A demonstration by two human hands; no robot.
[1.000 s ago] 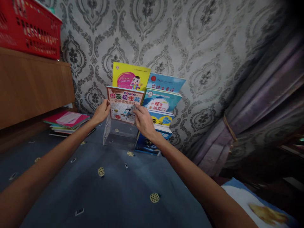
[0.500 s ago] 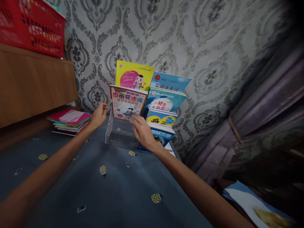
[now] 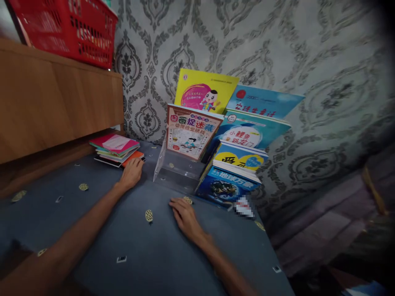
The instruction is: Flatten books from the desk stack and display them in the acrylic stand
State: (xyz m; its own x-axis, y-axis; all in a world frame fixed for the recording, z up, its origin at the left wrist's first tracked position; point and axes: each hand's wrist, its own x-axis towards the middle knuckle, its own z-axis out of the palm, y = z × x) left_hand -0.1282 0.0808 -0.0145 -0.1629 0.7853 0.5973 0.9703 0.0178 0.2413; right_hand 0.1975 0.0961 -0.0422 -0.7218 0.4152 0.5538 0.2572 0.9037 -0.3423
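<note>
Beside book stack (image 3: 115, 143) — left hand (image 3: 131, 174) outstretched; right hand (image 3: 186, 218) palm-down.

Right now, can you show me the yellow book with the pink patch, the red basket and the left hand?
Yellow book (image 3: 206, 91): head view, front cover.
Red basket (image 3: 63, 35): head view, side wall.
Left hand (image 3: 132, 173): head view, back of the hand.
</note>
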